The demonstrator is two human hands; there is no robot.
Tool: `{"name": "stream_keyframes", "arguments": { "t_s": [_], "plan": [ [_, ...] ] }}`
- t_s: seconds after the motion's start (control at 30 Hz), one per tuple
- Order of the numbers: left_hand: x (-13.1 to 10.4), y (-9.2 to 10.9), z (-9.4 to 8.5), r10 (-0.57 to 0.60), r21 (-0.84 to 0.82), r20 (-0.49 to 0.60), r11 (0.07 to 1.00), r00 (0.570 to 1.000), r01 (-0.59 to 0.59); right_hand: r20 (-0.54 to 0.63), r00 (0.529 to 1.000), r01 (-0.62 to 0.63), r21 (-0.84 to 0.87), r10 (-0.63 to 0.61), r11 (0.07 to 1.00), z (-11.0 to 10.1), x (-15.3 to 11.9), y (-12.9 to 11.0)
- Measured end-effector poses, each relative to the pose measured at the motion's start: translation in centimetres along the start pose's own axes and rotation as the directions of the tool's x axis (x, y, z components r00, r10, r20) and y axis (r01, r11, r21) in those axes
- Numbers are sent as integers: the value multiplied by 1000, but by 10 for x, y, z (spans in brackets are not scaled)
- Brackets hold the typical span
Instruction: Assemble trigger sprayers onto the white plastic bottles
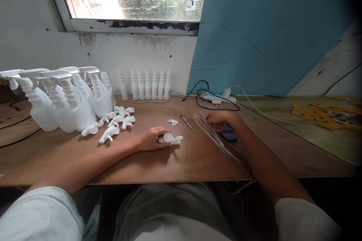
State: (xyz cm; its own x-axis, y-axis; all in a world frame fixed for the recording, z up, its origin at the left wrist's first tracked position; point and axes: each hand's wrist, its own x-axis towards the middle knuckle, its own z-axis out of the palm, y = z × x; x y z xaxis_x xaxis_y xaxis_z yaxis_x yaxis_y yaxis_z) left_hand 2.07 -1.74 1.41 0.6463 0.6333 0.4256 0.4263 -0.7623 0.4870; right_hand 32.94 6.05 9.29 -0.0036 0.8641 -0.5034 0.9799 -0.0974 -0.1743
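My left hand (pixel 151 138) is closed around a white trigger sprayer head (pixel 173 140), low over the wooden tabletop. Beyond it lie a few small white flat pieces (pixel 173 122). My right hand (pixel 222 118) is at the far end of a loose bundle of thin white tubes (pixel 210 134), its fingers curled downward. Whether a tube is between those fingertips cannot be made out. Partly under that wrist is a dark phone (pixel 229 134). A small screwdriver (pixel 186 122) lies between the two hands, touched by neither.
On the left stand several white spray bottles (pixel 77 109), with loose sprayer heads (pixel 110 132) before them. Slim white bottles (pixel 148 86) line the wall. A power strip (pixel 219 99) with cables sits at the back. Yellow items (pixel 325 115) lie far right.
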Motion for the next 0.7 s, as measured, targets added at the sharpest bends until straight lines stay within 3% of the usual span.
{"name": "stream_keyframes", "arguments": {
  "t_s": [0.07,0.13,0.17,0.23,0.3,0.37,0.5,0.7],
  "plan": [
    [1,-1,0,-24,-17,-5,1000,1000,24,-133,987,97,48,-89,994,-3,-5,-3],
    [1,-2,1,-41,-33,-6,999,999,41,-285,922,326,202,-263,924,-4,-12,-9],
    [2,-2,1,-47,-40,-3,998,999,47,-353,864,469,306,-359,828,-2,-15,-14],
    [2,-3,2,-56,-53,2,997,998,56,-470,717,697,490,-515,523,4,-23,-27],
    [2,-4,2,-59,-73,5,996,998,59,-566,583,793,555,-584,253,14,-32,-43],
    [2,-4,2,-56,-93,12,994,998,57,-651,466,843,531,-599,79,26,-39,-58],
    [1,-3,2,-53,-101,7,994,999,53,-686,346,884,467,-640,-23,44,-46,-75],
    [1,-1,1,-59,-100,8,993,998,60,-676,263,911,408,-688,-53,55,-40,-76]
  ]
}}
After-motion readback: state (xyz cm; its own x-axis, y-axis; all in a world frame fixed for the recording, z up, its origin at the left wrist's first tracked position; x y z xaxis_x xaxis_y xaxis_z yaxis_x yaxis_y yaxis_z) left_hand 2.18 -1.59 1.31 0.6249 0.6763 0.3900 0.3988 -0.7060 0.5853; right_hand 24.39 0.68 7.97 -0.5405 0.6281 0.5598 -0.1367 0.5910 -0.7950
